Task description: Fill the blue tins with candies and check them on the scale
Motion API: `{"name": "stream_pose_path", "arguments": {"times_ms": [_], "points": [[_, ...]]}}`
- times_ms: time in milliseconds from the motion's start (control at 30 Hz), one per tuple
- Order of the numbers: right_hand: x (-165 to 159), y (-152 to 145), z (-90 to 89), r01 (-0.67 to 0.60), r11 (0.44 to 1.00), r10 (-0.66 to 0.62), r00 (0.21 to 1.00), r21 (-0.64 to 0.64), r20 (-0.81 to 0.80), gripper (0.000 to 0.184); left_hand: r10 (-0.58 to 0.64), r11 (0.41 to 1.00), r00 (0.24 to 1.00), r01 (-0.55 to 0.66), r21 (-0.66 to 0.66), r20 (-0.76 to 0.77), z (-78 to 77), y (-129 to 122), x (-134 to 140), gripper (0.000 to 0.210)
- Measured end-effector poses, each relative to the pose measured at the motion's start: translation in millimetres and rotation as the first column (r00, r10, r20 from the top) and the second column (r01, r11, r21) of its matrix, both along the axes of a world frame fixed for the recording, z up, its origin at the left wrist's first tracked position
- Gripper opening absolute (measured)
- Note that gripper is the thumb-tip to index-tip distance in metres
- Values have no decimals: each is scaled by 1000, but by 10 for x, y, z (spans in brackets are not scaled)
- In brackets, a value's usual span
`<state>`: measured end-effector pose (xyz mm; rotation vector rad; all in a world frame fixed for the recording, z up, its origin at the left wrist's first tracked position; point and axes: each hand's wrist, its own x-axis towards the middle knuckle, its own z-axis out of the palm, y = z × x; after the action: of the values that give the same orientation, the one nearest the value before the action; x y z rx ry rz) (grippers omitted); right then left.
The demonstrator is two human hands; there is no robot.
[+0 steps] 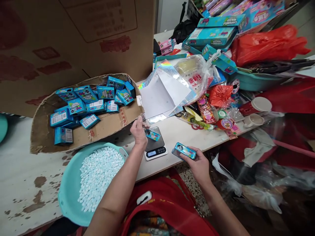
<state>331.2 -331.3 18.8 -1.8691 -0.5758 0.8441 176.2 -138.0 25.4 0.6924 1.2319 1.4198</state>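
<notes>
My right hand [199, 164] grips a small blue tin [185, 150] with a silvery round spot at one end, held in front of the table edge. To its left, a second blue tin [154, 135] lies on a digital kitchen scale [157, 151] with a lit display. My left hand [139, 131] is over the scale's left side, beside the corner of the cardboard tray [110, 126]. Its fingers are curled, and what they hold, if anything, is hidden. Below my left forearm stands a turquoise basin [66, 193] of small pale-blue candies [98, 178].
Several blue printed boxes [85, 94] lie in the cardboard tray, before a big carton [86, 49]. White paper sheets [157, 93] lie behind the scale. To the right are candy packets [206, 109], a red plastic bag [268, 44], stacked blue cartons [214, 34] and a lidded cup [256, 105].
</notes>
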Motion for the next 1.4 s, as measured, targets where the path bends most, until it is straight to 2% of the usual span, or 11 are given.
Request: {"name": "stream_pose_path", "arguments": {"times_ms": [333,433,533,600,700,800,933,1100,1200,1333,1400], "points": [[-31,47,-15,-43,999,43,998,12,-44,49,42,997,992,-34,-76,118,36,4,-9,41],[-32,43,-29,-50,999,50,998,16,-27,49,62,992,981,-39,-122,185,81,24,-47,40],[-37,45,-34,-47,999,47,999,16,-20,50,38,984,967,7,-178,251,165,3,-193,40],[-40,51,-33,-38,999,39,999,16,-27,51,5,975,961,56,-213,275,241,-61,-387,39],[-39,66,-31,-17,999,18,999,28,-41,52,-26,967,967,89,-238,254,357,-239,-820,37],[-30,90,-30,-13,1000,14,999,28,-36,53,25,972,992,5,-235,121,405,-470,-1327,32],[-26,141,-22,-14,1000,15,1000,20,-27,53,109,943,987,-141,-303,-120,282,-762,-1878,28],[-54,205,-27,-26,999,27,999,28,-36,52,-23,879,972,-93,-467,-236,8,-1009,-2188,32],[-76,222,-55,-40,999,42,998,32,-42,52,-182,873,890,-50,-485,-419,-88,-1065,-2227,35],[-93,225,-99,-47,998,48,998,45,-30,53,-434,865,615,77,-497,-659,-134,-1057,-2229,34],[-96,223,-108,-50,998,52,998,42,-31,54,-481,857,548,131,-498,-684,-145,-1045,-2236,28]]}}
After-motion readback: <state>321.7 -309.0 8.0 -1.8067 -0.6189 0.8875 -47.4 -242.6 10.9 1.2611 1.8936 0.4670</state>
